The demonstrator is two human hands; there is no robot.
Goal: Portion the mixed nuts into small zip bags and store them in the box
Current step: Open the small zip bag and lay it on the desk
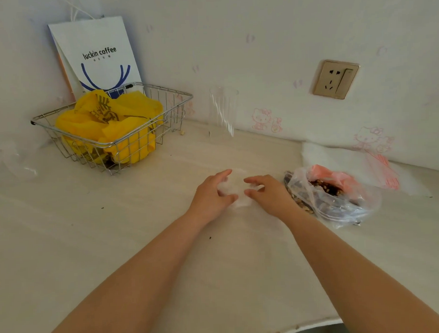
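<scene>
Pale table (116, 244) runs under both forearms to a wall (259, 40) with a socket (335, 79). Far left of the left hand (210, 196) sits a wire basket (171, 105) holding a yellow bag (107, 123); just right of the right hand (269, 193) lies the nut bag (331, 194). Both hands pinch a small zip bag (236, 190) lying between them on the table.

Two hands (210, 194) (269, 192), one wire basket (176, 98), one nut bag (334, 194).
</scene>
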